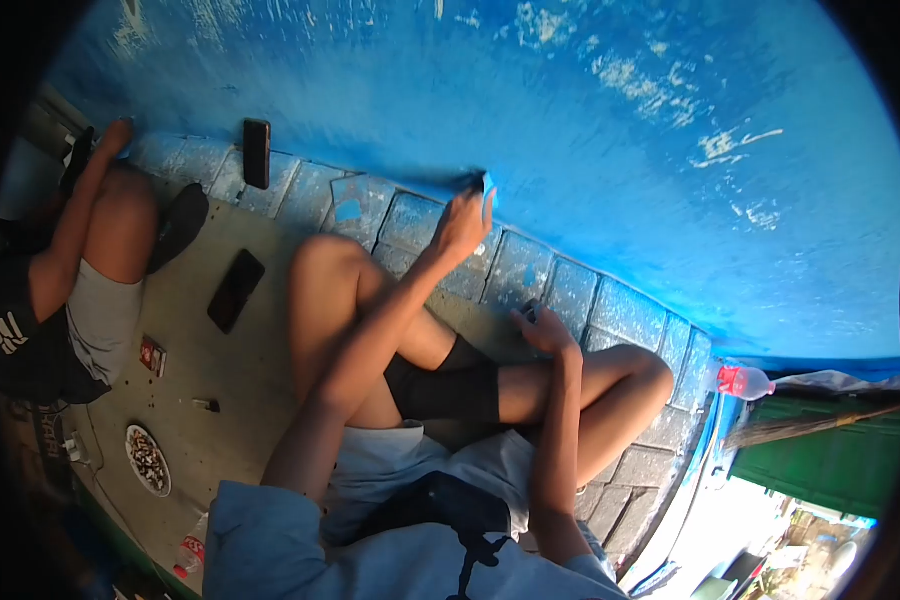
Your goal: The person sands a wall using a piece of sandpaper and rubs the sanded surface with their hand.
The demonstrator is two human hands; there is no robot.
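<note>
My left hand (463,222) is raised to the foot of a blue wall (470,90), its fingers closed on a thin light-blue piece (489,190) with a dark part beside it. Whether that piece touches the wall, I cannot tell exactly. Lower and to the right, my right hand (547,330) rests near my shin, fingers curled on a small dark object (532,312) that is mostly hidden. Grey paving blocks (525,265) run along the wall's base in front of both hands. On them, left of my left hand, lies a light-blue scrap (348,210).
Two phones, one upright (257,154) and one flat (236,291), are to the left. Another person (120,230) sits beyond. A plate of bits (148,461), a small red box (152,356) and a bottle (190,555) stand nearby; another bottle (745,382) and a broom (810,425) are right.
</note>
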